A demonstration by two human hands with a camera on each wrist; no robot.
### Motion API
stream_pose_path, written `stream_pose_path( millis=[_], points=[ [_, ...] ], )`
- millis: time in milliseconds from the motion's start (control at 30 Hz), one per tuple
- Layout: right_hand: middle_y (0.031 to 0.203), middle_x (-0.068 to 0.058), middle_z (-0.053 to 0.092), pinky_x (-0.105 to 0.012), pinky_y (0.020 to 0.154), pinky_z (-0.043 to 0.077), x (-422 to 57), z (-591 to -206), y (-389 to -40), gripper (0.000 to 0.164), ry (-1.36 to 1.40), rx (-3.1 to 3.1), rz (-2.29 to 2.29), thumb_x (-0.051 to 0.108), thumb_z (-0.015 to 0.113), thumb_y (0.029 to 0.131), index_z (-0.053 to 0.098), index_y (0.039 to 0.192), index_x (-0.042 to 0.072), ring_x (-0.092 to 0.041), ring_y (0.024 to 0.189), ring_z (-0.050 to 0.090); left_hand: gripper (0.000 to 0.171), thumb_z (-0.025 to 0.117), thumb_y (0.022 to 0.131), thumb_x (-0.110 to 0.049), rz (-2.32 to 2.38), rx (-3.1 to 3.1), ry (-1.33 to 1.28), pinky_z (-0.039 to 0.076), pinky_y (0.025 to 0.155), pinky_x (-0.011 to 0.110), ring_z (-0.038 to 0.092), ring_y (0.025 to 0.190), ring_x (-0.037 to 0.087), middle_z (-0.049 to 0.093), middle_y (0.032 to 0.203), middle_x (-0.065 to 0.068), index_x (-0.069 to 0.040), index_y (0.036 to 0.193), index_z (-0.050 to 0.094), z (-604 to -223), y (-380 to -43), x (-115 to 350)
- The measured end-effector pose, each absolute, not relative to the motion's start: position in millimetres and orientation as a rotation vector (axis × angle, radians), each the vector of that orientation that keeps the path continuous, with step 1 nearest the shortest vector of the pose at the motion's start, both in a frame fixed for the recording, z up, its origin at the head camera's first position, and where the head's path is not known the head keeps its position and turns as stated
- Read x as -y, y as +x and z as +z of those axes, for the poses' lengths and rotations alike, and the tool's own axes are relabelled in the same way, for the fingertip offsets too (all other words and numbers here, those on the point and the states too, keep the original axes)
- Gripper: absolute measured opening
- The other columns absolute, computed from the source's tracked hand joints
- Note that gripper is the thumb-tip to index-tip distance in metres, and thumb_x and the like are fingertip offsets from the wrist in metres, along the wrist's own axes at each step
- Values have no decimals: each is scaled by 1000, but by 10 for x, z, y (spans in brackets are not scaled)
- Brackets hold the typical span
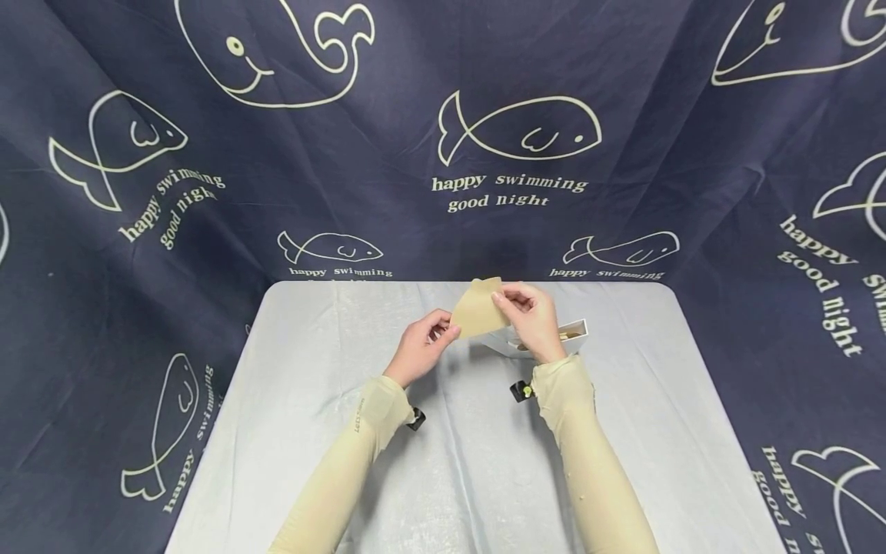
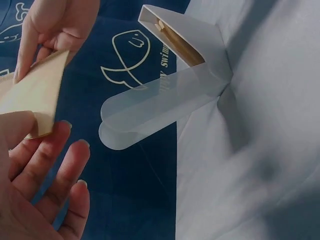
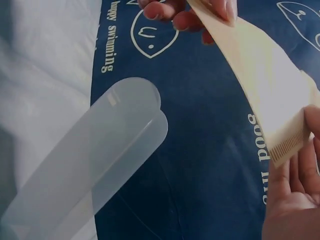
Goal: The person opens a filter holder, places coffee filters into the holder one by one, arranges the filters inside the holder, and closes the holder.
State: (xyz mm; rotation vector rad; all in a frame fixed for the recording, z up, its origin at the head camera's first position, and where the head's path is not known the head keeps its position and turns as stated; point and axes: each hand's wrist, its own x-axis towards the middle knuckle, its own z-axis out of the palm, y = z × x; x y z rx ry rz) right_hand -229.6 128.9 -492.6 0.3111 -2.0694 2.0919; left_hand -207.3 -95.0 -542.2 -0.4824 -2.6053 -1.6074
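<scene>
A tan paper coffee filter (image 1: 477,309), fan-shaped with a crimped edge, is held up above the far part of the table. My left hand (image 1: 424,346) pinches its lower left corner between thumb and index finger; the other fingers spread loosely in the left wrist view. At its upper right my right hand (image 1: 533,319) grips the paper between thumb and fingers. Partly behind the right hand stands a white box (image 2: 200,30) with tan papers (image 2: 186,46) showing in its opening. From the box side extends a translucent plastic piece (image 3: 95,150) with two rounded ends.
A pale cloth (image 1: 332,431) with creases covers the table (image 1: 277,492). Dark blue curtains (image 1: 388,154) with fish drawings hang behind and on both sides. Black wrist cameras (image 1: 521,391) sit on the inner side of both sleeves.
</scene>
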Motion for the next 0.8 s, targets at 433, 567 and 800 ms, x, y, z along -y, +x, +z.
stream_pose_path(
  millis=[433,567,800],
  points=[
    [83,7,72,-14,63,48,-1329,-5169,-2385,15,323,1910,2151,-7,72,91,67,99,-19,-2,69,60,11,65,103,-23,-1507,2615,-511,53,75,25,63,77,8,74,90,-3,-15,99,72,-5391,-2098,980],
    [81,8,70,-14,59,42,-1342,-5132,-2394,14,334,1918,2127,-6,72,92,66,96,-18,-2,66,55,13,63,104,-24,-1469,2635,-549,54,75,26,63,77,8,74,90,-4,-16,98,71,-5389,-2108,999],
    [79,12,70,-13,61,48,-1349,-5146,-2387,14,274,1967,2098,-7,74,91,68,96,-19,0,66,59,13,64,104,-26,-1456,2654,-532,54,76,27,65,80,10,74,92,-2,-15,100,71,-5379,-2124,1006]
  ],
)
